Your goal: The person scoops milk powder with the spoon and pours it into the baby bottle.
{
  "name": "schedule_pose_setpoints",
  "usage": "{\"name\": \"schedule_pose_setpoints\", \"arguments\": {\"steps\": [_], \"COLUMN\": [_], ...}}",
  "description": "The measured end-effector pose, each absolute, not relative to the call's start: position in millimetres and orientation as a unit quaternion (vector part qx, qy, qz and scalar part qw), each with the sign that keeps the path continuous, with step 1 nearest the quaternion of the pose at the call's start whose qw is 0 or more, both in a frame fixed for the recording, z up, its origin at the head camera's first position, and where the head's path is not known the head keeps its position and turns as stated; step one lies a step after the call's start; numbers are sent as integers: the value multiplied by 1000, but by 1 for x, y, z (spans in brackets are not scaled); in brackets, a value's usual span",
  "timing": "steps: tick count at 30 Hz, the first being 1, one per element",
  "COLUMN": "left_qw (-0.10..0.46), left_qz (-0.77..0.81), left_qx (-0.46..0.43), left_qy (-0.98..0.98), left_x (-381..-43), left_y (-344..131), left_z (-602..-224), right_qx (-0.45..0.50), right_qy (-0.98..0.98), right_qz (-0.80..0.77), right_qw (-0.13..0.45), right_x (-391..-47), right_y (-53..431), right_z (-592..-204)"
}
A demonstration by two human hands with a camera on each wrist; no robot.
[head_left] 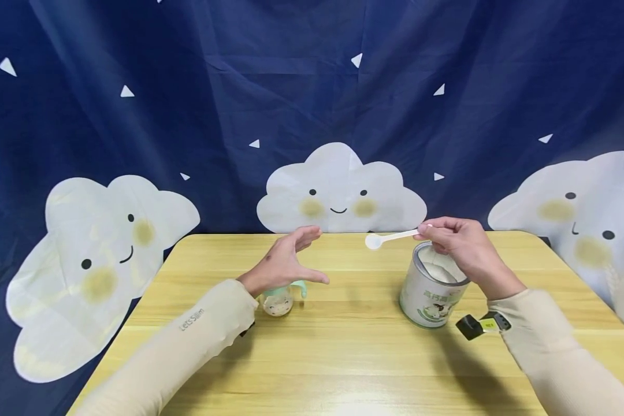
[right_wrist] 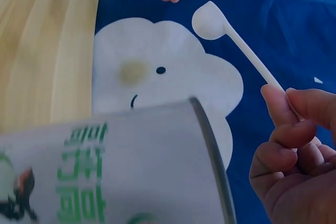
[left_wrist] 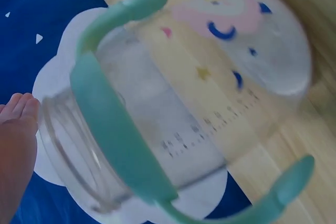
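My right hand (head_left: 460, 245) pinches the handle end of a white measuring scoop (head_left: 392, 237) over the rim of a milk powder can (head_left: 430, 296). The scoop's bowl points left, past the can's edge; I cannot tell whether powder is in it. Pale powder (head_left: 442, 271) shows inside the open can. My left hand (head_left: 286, 263) is held in the air, thumb and fingers spread apart, with nothing between them. Below its wrist stands a clear baby bottle (left_wrist: 157, 103) with green handles (left_wrist: 118, 129), partly hidden by the hand in the head view. The bottle's neck is uncapped.
Both things stand on a light wooden table (head_left: 343, 358). Behind it hangs a dark blue curtain (head_left: 291, 86) printed with smiling white clouds. A small black camera (head_left: 470, 327) is strapped to the right wrist.
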State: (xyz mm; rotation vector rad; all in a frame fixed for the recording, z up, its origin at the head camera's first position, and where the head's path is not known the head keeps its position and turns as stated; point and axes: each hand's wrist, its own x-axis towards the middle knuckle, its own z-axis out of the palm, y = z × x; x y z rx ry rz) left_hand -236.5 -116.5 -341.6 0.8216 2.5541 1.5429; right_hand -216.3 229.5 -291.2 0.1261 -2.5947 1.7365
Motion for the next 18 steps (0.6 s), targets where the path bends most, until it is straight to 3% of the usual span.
{"name": "schedule_pose_setpoints", "arguments": {"steps": [18], "left_qw": [53], "left_qz": [508], "left_qx": [274], "left_qy": [815], "left_x": [-236], "left_y": [-70], "left_z": [-342], "right_qx": [9], "right_qy": [-867], "right_qz": [498], "right_qw": [24], "right_x": [-209], "right_y": [275], "right_z": [-296]}}
